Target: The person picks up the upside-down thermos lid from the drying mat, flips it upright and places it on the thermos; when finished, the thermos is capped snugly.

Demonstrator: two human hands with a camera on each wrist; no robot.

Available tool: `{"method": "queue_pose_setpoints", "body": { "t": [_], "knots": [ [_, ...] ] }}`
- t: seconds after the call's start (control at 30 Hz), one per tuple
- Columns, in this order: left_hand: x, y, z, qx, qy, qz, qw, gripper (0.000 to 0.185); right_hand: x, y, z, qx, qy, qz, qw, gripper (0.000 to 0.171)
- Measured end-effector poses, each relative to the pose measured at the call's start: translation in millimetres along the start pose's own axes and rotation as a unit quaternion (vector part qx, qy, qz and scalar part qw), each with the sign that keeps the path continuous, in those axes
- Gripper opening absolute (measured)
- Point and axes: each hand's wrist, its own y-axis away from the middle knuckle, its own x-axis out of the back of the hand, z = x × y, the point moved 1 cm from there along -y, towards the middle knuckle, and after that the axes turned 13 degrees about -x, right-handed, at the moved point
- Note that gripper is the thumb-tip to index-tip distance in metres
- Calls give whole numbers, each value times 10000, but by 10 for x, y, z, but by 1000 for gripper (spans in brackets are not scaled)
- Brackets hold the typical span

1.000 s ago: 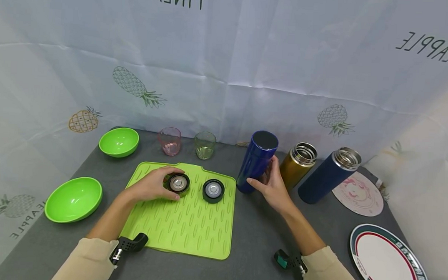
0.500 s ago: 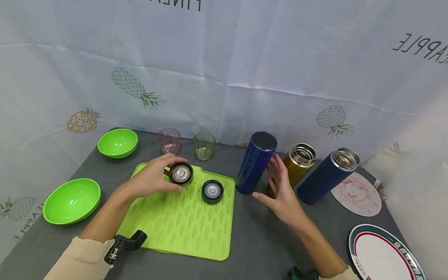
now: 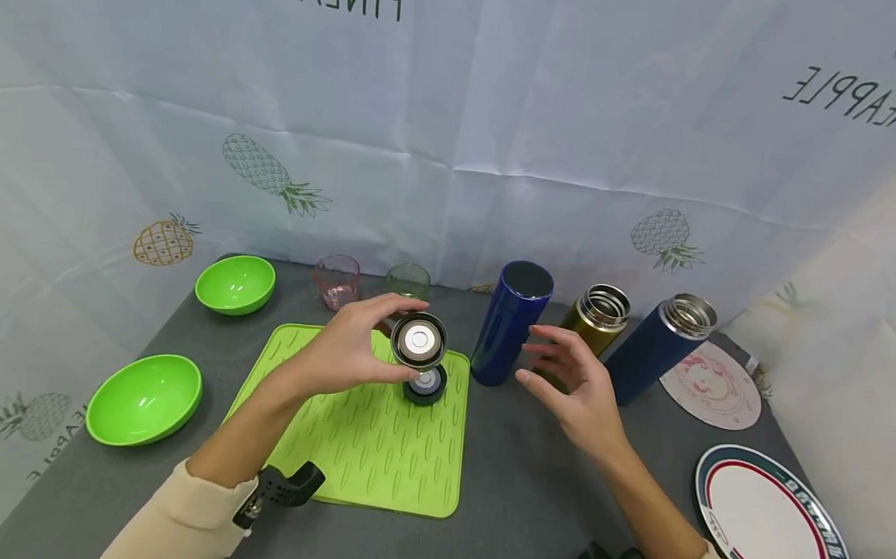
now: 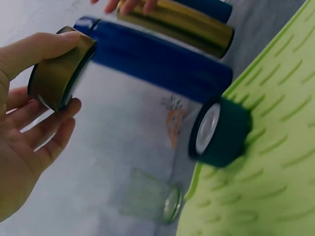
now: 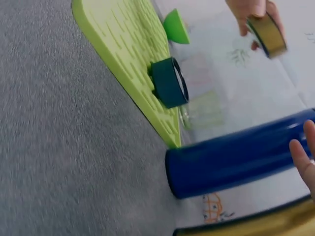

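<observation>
My left hand (image 3: 343, 350) pinches a gold flask lid (image 4: 59, 73) between thumb and fingers, its underside turned up toward the head camera. The lid is held above the green mat (image 3: 380, 468), where a second, dark blue-green lid (image 4: 226, 132) lies with its inner side up. My right hand (image 3: 581, 394) is empty, its fingers apart and loosely bent. It is in front of the gold vacuum flask (image 3: 600, 319), which has a bare steel mouth and is partly hidden by the hand. Just left of that hand stands a glossy blue flask (image 3: 509, 324) with its top covered.
A navy flask (image 3: 655, 351) with an uncovered steel mouth stands to the right. Farther right lie a pink round mat (image 3: 717, 387) and a white plate (image 3: 767, 527). Two green bowls (image 3: 146, 400) sit at left. A pink glass (image 3: 337, 281) and a green glass (image 3: 408, 280) stand behind the mat.
My left hand has lifted the gold lid off the mat and carried it right, over the other lid. My right hand has let go of the glossy blue flask and moved right.
</observation>
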Motion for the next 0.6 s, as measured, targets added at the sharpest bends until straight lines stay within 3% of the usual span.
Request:
{"method": "queue_pose_setpoints", "body": {
  "t": [0.37,0.6],
  "knots": [
    [-365,-150,14,-421,398,81,9983,69,-287,-95,92,-79,-738,-927,9929,43],
    [-486,-196,-1,-557,353,120,9978,69,-362,-102,134,-40,-888,-1000,9910,32]
  ]
}}
